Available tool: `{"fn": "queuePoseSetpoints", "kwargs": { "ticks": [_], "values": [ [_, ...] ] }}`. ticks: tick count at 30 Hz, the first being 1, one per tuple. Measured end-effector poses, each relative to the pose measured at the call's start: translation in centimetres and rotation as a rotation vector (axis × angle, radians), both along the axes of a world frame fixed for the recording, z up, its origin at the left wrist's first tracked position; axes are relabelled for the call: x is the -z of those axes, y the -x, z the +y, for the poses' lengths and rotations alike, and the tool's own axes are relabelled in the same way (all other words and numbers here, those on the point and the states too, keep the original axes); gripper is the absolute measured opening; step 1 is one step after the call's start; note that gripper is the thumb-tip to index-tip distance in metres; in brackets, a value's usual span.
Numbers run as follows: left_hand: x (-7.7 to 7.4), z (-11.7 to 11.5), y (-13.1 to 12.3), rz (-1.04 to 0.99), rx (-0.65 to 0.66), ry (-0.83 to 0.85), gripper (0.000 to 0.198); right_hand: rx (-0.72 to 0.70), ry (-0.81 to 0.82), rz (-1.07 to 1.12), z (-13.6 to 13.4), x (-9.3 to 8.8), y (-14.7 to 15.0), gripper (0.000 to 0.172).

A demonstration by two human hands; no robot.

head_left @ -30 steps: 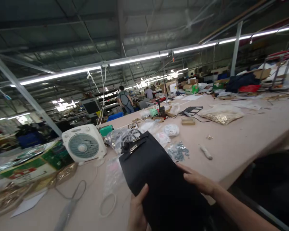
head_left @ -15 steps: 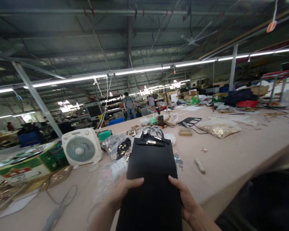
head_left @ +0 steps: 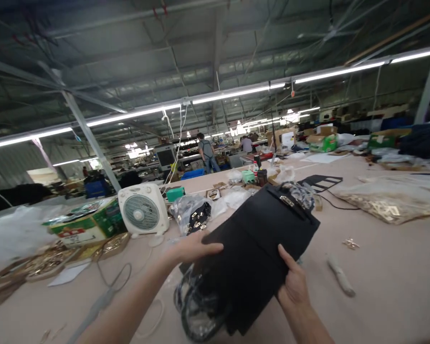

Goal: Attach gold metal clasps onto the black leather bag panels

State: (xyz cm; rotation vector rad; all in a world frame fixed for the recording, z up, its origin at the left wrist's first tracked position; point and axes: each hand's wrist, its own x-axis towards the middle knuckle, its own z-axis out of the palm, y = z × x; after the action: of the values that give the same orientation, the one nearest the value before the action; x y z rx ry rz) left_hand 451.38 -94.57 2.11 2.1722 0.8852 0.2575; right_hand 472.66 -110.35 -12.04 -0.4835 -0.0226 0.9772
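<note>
Both my hands hold a flat black bag (head_left: 258, 243) above the table (head_left: 390, 267). My left hand (head_left: 193, 247) grips its left edge, fingers curled over the top face. My right hand (head_left: 294, 284) pinches the lower right edge, thumb on top. The bag is tilted, its metal clasp end (head_left: 286, 200) pointing up and to the right. A clear plastic wrapper holding dark parts (head_left: 197, 306) hangs or lies under the bag's near end.
A small white fan (head_left: 143, 213) stands at the left, beside a green and red carton (head_left: 82, 229). Bags of metal fittings (head_left: 383, 205), plastic packets (head_left: 191, 215) and a small roll (head_left: 338, 277) lie on the table. People stand far back.
The bag has swung from pointing straight away to pointing up and right. My left hand has reached further out along its edge. The view has shifted rightward along the table.
</note>
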Motion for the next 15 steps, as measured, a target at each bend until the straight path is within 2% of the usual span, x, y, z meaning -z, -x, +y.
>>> {"fn": "queuePoseSetpoints", "kwargs": {
  "ticks": [4,9,12,15],
  "values": [
    [-0.6,6.2,-5.3,0.248,0.038,-0.339,0.076,0.181,-0.016,-0.080,5.1,-0.3,-2.7,0.084],
    [-1.1,14.0,-11.6,0.246,-0.031,-0.525,0.086,0.261,-0.072,-0.190,12.9,0.2,-6.7,0.082],
    [-0.3,19.0,-14.5,0.259,-0.091,-0.572,0.080,0.331,-0.054,-0.184,18.4,0.9,-9.3,0.081],
    [1.8,22.8,-16.7,0.290,-0.128,-0.596,0.066,0.396,0.036,-0.202,24.0,2.5,-11.2,0.083]
  ]
}}
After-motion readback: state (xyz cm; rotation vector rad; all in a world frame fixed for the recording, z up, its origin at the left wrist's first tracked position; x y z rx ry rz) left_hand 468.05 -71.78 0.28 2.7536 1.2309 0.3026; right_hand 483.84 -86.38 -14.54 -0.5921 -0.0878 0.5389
